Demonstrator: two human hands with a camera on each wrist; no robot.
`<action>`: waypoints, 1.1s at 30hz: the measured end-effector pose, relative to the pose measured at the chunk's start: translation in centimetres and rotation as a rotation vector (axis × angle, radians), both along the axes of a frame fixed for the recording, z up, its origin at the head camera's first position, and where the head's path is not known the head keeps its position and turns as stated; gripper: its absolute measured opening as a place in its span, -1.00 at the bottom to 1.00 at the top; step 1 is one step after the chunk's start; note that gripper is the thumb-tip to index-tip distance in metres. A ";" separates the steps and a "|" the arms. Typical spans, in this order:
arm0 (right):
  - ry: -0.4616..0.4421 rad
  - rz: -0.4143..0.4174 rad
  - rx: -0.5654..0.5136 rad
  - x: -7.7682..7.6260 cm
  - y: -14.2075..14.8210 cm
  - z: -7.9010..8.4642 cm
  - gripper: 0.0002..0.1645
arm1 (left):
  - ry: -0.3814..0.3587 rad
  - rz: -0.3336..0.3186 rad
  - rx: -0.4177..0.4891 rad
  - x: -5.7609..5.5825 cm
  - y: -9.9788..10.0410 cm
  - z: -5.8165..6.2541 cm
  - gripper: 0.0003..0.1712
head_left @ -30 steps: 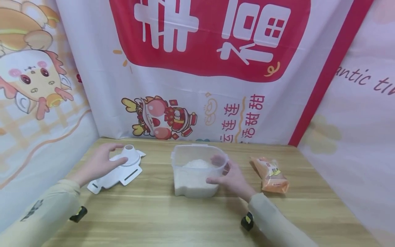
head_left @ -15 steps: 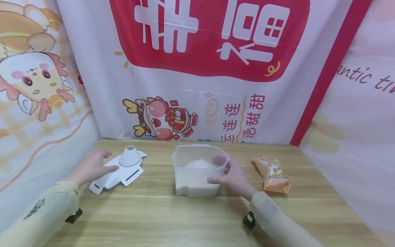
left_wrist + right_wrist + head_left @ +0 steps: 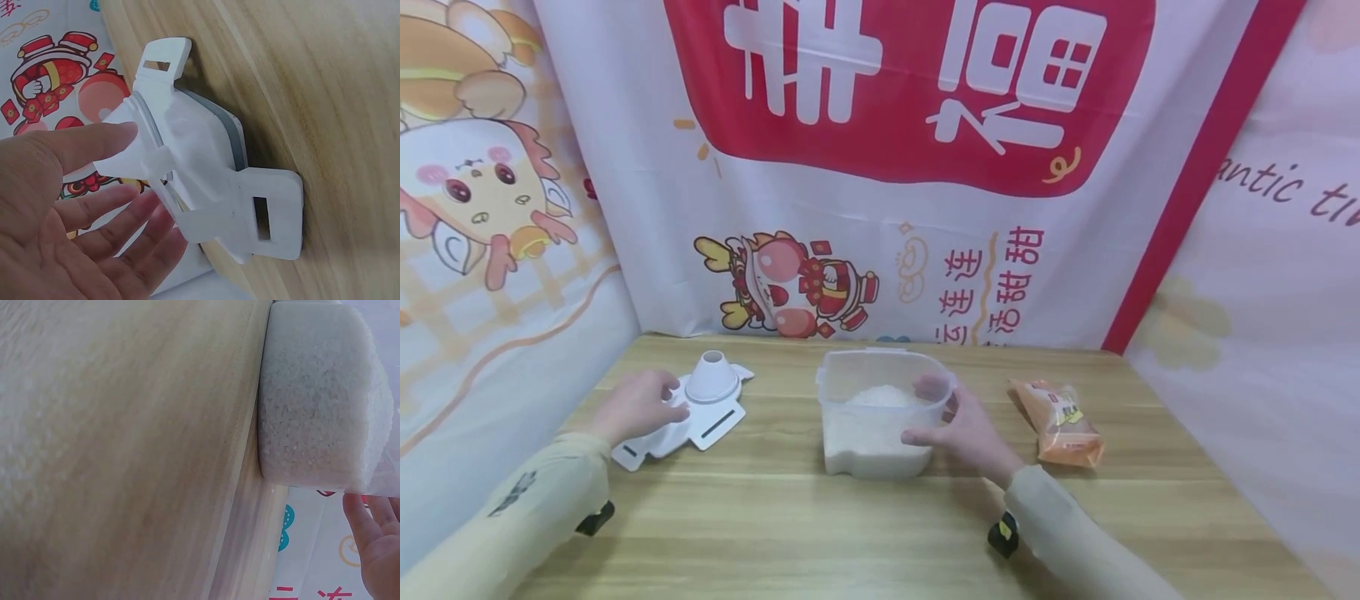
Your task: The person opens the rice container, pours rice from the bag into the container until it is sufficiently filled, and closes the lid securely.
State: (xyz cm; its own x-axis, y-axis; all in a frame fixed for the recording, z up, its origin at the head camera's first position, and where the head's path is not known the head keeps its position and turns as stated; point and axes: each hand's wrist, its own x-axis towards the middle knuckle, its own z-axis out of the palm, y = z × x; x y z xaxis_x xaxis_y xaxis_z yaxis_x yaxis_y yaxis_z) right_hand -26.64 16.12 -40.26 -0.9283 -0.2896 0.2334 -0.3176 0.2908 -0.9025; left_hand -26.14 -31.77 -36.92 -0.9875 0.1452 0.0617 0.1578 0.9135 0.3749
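In the head view, a clear plastic container (image 3: 850, 396) partly filled with white grains (image 3: 874, 442) stands mid-table. My right hand (image 3: 964, 435) grips its right corner, thumb in front and fingers behind. The right wrist view shows those fingers (image 3: 378, 547) at the container's wall. A white lid (image 3: 200, 140) with a cone-shaped spout (image 3: 712, 382) and slotted clips lies on the left. My left hand (image 3: 638, 407) hovers at the lid's left side, fingers loosely bent. In the left wrist view its thumb (image 3: 103, 140) overlaps the spout; whether it touches cannot be told.
An orange packet (image 3: 1063, 425) lies right of the container on the wooden table (image 3: 865, 542). Printed cloth (image 3: 647, 208) hangs behind the table and along both sides. Each wrist wears a dark camera (image 3: 1002, 533).
My left hand has drawn back from the spout toward the lid's left side and sunk lower. The right hand and the container stay where they were.
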 end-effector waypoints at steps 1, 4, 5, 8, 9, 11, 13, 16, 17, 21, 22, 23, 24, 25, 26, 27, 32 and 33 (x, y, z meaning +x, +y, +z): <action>0.002 0.000 0.001 0.0 0.0 0.0 0.04 | 0.000 -0.002 -0.005 0.0 0.0 0.0 -0.36; 0.012 -0.002 0.005 0.0 0.0 0.1 0.04 | 0.007 -0.006 -0.007 -0.1 -0.1 -0.2 -0.37; 0.015 -0.001 0.004 0.0 -0.1 0.1 0.03 | 0.010 -0.006 -0.008 -0.1 -0.2 -0.3 -0.37; 0.011 0.005 -0.004 0.0 -0.2 0.1 0.02 | 0.011 -0.008 -0.009 -0.1 -0.4 -0.6 -0.41; 0.010 0.007 -0.009 0.0 -0.2 0.0 0.02 | 0.006 -0.006 -0.009 -0.1 -0.5 -0.7 -0.44; 0.009 0.015 -0.020 0.0 -0.2 0.0 0.01 | -0.009 0.000 -0.011 -0.1 -0.7 -0.9 -0.48; 0.008 0.017 -0.027 0.0 -0.3 -0.1 0.00 | -0.031 0.008 -0.011 -0.1 -0.8 -1.0 -0.51; 0.009 0.019 -0.032 0.0 -0.3 -0.2 0.00 | -0.049 0.016 -0.009 -0.1 -1.0 -1.0 -0.51; 0.010 0.018 -0.030 0.0 -0.3 -0.2 0.00 | -0.049 0.017 -0.009 -0.2 -1.1 -1.0 -0.52; 0.012 0.026 -0.031 -0.1 -0.3 -0.2 0.00 | -0.044 0.027 -0.005 -0.4 -1.4 -1.0 -0.52; 0.015 0.027 -0.031 -0.1 -0.3 -0.3 0.00 | -0.041 0.029 -0.006 -0.4 -1.4 -1.0 -0.52; 0.014 0.027 -0.031 -0.1 -0.3 -0.2 0.00 | -0.040 0.030 -0.009 -0.5 -1.5 -1.1 -0.52; 0.013 0.028 -0.032 -0.2 -0.3 -0.2 0.01 | -0.043 0.029 -0.007 -0.6 -1.5 -1.1 -0.51; 0.010 0.028 -0.033 -0.2 -0.2 -0.3 0.01 | -0.042 0.028 -0.008 -0.6 -1.5 -1.1 -0.51; 0.005 0.029 -0.033 -0.2 -0.2 -0.3 0.02 | -0.043 0.027 -0.015 -0.7 -1.5 -1.1 -0.50; 0.000 0.029 -0.032 -0.2 -0.2 -0.3 0.03 | -0.049 0.029 -0.020 -0.8 -1.5 -1.0 -0.50; -0.024 0.027 -0.023 -0.1 0.0 -0.4 0.07 | -0.073 0.042 -0.036 -1.0 -1.3 -1.0 -0.48; -0.025 0.027 -0.023 -0.1 0.0 -0.4 0.07 | -0.074 0.044 -0.037 -1.0 -1.2 -1.0 -0.48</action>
